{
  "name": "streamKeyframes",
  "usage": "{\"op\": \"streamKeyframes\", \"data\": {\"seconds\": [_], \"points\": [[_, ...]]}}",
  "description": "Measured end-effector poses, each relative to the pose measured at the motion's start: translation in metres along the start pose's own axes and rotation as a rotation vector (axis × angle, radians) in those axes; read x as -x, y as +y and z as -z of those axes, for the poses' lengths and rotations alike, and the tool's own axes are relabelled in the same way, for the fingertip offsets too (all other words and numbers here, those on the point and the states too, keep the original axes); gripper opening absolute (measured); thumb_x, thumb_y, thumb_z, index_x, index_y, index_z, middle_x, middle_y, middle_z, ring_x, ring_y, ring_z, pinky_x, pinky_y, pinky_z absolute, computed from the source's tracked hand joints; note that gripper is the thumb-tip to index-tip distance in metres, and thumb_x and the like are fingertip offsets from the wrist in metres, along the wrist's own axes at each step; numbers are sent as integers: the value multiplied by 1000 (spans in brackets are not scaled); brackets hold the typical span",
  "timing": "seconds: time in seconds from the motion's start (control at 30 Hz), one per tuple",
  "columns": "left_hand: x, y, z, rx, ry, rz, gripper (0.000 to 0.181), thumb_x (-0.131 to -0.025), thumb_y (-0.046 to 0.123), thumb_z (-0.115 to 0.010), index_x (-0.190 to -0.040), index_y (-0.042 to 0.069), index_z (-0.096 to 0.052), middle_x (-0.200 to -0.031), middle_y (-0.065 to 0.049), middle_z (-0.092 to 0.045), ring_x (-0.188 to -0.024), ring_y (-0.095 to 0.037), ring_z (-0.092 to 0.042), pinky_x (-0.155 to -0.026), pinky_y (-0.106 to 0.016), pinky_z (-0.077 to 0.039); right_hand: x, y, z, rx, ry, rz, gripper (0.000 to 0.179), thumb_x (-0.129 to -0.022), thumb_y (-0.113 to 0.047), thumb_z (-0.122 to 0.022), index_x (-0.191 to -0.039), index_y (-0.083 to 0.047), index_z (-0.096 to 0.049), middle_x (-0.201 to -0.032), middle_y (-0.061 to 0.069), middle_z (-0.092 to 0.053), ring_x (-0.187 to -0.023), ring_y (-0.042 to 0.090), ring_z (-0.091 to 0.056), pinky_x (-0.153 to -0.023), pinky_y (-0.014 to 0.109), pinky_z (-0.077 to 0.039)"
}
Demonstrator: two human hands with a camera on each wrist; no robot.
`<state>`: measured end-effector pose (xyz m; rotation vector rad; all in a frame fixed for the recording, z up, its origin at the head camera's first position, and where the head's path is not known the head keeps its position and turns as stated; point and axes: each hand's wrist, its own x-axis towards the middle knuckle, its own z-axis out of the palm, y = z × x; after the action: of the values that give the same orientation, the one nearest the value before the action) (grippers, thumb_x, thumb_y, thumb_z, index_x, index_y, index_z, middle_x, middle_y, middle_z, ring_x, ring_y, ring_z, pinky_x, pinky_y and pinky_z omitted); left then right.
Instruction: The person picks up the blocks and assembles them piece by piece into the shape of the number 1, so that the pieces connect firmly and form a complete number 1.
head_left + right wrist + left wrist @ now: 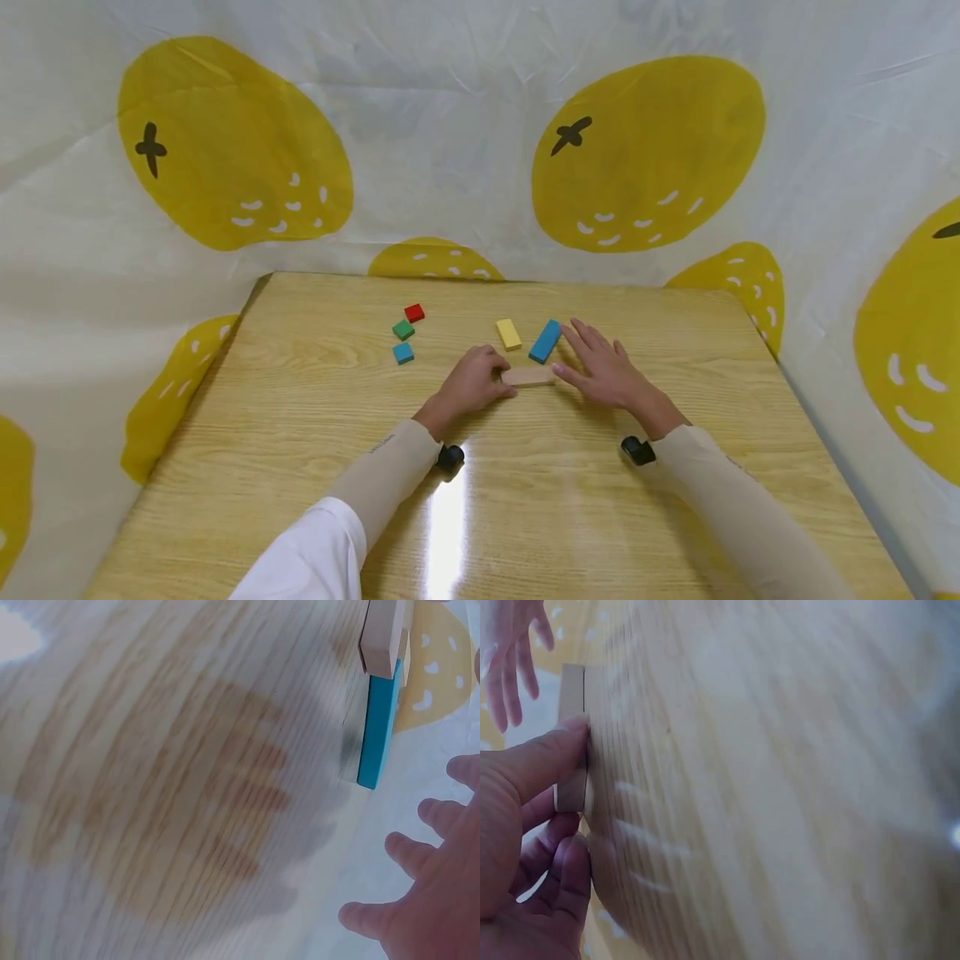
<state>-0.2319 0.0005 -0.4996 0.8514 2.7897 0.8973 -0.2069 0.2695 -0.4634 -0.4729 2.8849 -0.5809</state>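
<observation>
A plain wooden block (528,377) lies flat on the table, and my left hand (472,379) pinches its left end. In the left wrist view the thumb presses the near face of the block (571,697), with fingers behind it. My right hand (607,375) hovers just right of the block, its fingers spread and nothing held; the right wrist view shows it apart from the blocks. Beyond the wooden block, a long blue block (545,342) lies close to the right fingertips. A yellow block (508,334) lies left of the blue one.
Small red (414,312), green (403,330) and blue (403,353) blocks form a loose column to the left on the wood-grain table (315,375). A white cloth (442,167) printed with yellow fruit hangs behind the table and at its sides.
</observation>
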Motion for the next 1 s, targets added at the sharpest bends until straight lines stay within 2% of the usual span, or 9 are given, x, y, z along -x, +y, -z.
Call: {"op": "streamKeyframes", "data": {"seconds": [0.2, 0.37, 0.57, 0.83, 1.0], "points": [[-1, 2, 2, -3, -7, 21, 37, -89, 32, -85, -113, 5, -79, -101, -6, -67, -90, -17, -57, -83, -31, -49, -1, 2, -1, -9, 3, 12, 80, -107, -53, -48, -168, -14, -15, -175, 20, -10, -159, 48, -15, -117, 82, -9], [-4, 5, 4, 0, -26, 20, 36, -90, 29, -83, -114, 2, -78, -98, -7, -64, -85, -16, -55, -78, -28, -48, 1, 4, 0, 1, 17, 9, 79, -107, -51, -50, -168, -12, -16, -175, 21, -10, -159, 49, -16, -116, 82, -13], [-3, 6, 8, 18, -41, 47, 36, -90, 28, -83, -113, 1, -78, -101, -8, -66, -88, -17, -58, -80, -29, -50, 2, 2, 2, 1, 27, 30, 78, -108, -51, -49, -167, -10, -18, -174, 22, -11, -158, 50, -16, -117, 81, -15], [0, 4, 11, 31, -98, 23, 35, -92, 30, -81, -114, 3, -78, -102, -6, -64, -88, -15, -54, -78, -26, -47, 8, 3, 2, 13, 21, 25, 77, -109, -49, -48, -167, -8, -18, -174, 24, -10, -158, 52, -14, -117, 80, -15], [5, 5, 21, 46, -103, 39, 37, -93, 29, -81, -119, 3, -77, -103, -6, -63, -88, -15, -54, -79, -27, -47, 6, 2, 2, 6, 24, 33, 77, -109, -50, -47, -167, -8, -18, -174, 24, -10, -158, 52, -13, -117, 81, -15]]}}
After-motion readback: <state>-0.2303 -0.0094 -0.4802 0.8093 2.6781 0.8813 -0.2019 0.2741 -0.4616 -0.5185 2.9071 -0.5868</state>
